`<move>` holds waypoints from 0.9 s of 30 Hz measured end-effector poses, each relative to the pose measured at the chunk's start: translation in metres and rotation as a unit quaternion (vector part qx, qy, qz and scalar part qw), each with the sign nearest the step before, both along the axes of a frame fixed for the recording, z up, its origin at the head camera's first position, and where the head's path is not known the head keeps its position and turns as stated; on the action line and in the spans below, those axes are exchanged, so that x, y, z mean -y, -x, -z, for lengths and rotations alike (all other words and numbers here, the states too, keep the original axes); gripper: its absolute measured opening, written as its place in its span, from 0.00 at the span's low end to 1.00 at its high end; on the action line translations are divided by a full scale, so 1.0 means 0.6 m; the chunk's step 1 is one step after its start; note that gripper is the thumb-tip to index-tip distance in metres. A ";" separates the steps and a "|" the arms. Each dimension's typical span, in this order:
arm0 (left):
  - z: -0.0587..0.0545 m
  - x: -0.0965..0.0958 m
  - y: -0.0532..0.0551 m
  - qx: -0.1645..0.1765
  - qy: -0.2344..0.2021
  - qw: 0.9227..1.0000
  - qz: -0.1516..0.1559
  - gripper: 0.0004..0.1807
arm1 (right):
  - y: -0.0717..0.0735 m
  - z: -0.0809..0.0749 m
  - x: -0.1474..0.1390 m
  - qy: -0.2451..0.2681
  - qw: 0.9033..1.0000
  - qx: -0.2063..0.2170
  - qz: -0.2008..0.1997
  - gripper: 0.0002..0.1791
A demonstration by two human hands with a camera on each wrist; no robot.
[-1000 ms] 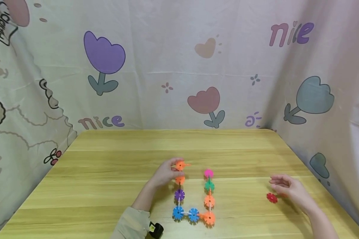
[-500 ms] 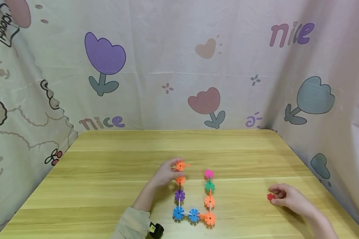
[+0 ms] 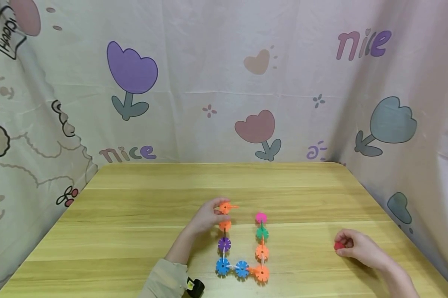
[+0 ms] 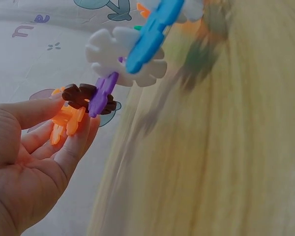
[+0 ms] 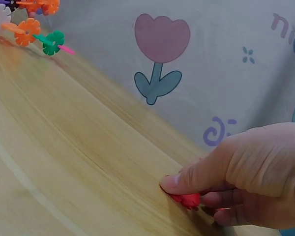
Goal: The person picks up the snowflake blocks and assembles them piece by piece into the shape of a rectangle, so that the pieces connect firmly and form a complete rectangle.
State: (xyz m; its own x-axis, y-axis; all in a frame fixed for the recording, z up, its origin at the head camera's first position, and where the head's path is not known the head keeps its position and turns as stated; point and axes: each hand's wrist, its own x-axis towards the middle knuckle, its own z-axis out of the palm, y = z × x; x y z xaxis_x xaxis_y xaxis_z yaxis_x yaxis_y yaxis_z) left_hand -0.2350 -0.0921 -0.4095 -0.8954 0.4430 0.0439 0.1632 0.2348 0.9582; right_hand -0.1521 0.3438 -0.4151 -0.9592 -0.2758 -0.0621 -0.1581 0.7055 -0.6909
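A U-shaped chain of notched plastic snowflake discs, with blue discs along its near side, lies in the middle of the head view. My left hand grips the far end of its left arm at the orange snowflake discs, fingers and thumb on either side. Close by in the left wrist view are a brown disc, a purple disc and a white disc. On the right, my right hand pinches a red snowflake disc at the tabletop, partly hidden by the thumb.
The chain's right arm ends in a pink disc beyond a green disc. The wooden table meets a printed cloth at its back and sides. A black object sits by the left sleeve.
My right hand has come down onto the red snowflake disc and now pinches it, covering more of it than before. The left hand keeps its hold on the chain, unmoved.
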 end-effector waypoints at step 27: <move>-0.024 -0.004 -0.014 0.015 -0.012 1.000 0.003 0.29 | 0.031 0.002 0.050 0.050 0.998 0.024 0.032 0.10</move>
